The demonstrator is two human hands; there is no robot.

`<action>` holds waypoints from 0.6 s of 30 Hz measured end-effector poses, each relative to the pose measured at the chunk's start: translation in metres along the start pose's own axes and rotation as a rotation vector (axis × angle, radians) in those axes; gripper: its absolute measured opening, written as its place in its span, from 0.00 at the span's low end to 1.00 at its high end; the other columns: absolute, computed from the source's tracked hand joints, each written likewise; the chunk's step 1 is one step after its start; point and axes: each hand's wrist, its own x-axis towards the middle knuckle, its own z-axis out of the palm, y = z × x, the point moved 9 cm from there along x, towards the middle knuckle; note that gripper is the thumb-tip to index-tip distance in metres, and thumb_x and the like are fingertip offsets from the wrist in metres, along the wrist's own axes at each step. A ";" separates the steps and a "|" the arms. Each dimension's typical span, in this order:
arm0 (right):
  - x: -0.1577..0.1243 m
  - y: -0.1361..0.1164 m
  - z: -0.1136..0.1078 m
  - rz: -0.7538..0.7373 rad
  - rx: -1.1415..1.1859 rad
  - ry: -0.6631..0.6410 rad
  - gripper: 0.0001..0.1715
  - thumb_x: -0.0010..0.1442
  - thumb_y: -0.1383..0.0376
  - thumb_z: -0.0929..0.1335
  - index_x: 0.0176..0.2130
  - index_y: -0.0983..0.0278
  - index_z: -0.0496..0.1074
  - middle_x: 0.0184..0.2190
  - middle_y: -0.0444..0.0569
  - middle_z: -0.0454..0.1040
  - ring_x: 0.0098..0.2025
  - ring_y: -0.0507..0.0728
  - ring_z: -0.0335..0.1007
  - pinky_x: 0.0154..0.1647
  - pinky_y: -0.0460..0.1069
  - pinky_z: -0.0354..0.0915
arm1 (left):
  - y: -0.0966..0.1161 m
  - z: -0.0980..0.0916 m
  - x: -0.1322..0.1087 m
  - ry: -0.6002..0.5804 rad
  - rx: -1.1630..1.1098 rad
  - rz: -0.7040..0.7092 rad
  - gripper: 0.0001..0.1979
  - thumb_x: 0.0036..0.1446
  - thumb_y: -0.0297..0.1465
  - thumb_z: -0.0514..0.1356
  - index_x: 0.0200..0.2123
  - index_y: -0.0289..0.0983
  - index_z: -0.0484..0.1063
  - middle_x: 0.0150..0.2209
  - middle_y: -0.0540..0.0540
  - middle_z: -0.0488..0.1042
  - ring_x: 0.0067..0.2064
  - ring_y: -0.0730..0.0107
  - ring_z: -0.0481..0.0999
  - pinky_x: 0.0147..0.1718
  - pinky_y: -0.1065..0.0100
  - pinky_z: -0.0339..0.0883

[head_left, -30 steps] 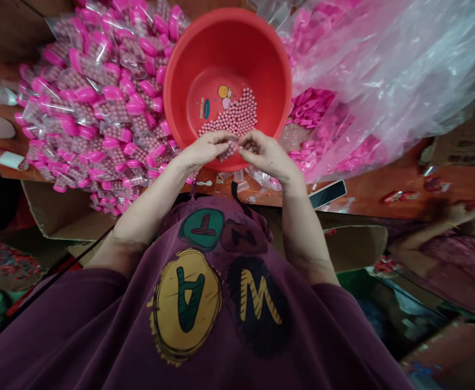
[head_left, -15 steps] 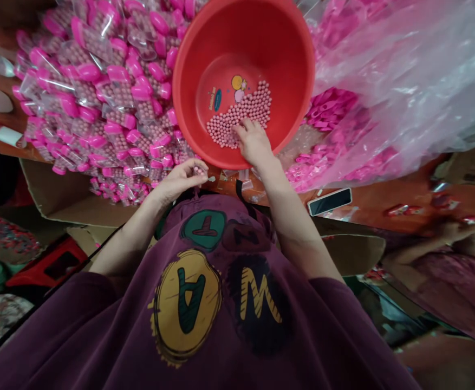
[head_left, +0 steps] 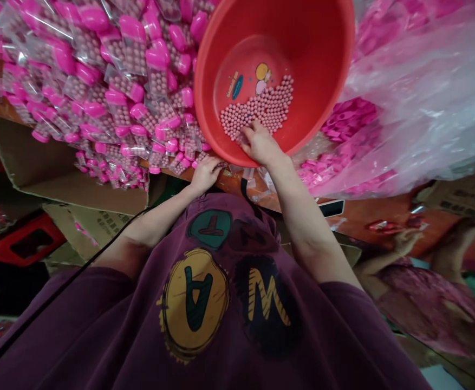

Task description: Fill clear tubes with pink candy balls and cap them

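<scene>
A red plastic basin (head_left: 322,81) stands on the table edge with a patch of small pink balls (head_left: 257,108) on its bottom. My right hand (head_left: 259,143) reaches over the near rim into the basin, fingers curled down onto the balls. My left hand (head_left: 207,172) hovers just below the rim at the table edge, fingers pinched together on something small that I cannot make out. Left of the basin lies a heap of clear packets with pink caps (head_left: 99,86), each filled with balls.
A big clear plastic bag of pink caps (head_left: 383,108) lies right of the basin. A phone (head_left: 330,207) rests on the orange table edge. Cardboard boxes (head_left: 58,168) sit below the table at left. Another person's hands (head_left: 402,238) work at the right.
My right hand has gone from meeting the left at the rim into the basin onto the balls. My left hand dropped to the table edge. The view has shifted closer and rightward.
</scene>
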 end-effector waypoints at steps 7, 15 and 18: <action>-0.003 0.004 0.006 -0.013 0.135 -0.070 0.25 0.64 0.65 0.69 0.59 0.67 0.74 0.60 0.63 0.73 0.59 0.68 0.72 0.66 0.64 0.71 | -0.012 0.007 -0.001 0.075 0.048 0.007 0.13 0.64 0.25 0.62 0.51 0.33 0.79 0.51 0.33 0.83 0.56 0.50 0.79 0.62 0.49 0.70; 0.007 0.057 -0.060 0.233 -0.174 0.234 0.21 0.75 0.67 0.59 0.59 0.71 0.72 0.61 0.69 0.71 0.62 0.70 0.70 0.64 0.69 0.68 | -0.013 0.001 -0.012 0.056 0.055 0.034 0.24 0.59 0.21 0.64 0.59 0.33 0.74 0.59 0.32 0.80 0.63 0.49 0.78 0.69 0.47 0.68; 0.011 0.068 -0.080 0.391 -0.343 0.281 0.27 0.75 0.73 0.51 0.58 0.76 0.72 0.62 0.72 0.70 0.65 0.72 0.68 0.63 0.70 0.68 | -0.012 0.003 -0.014 0.037 0.110 0.055 0.24 0.60 0.21 0.64 0.60 0.33 0.73 0.61 0.33 0.79 0.65 0.49 0.77 0.69 0.46 0.69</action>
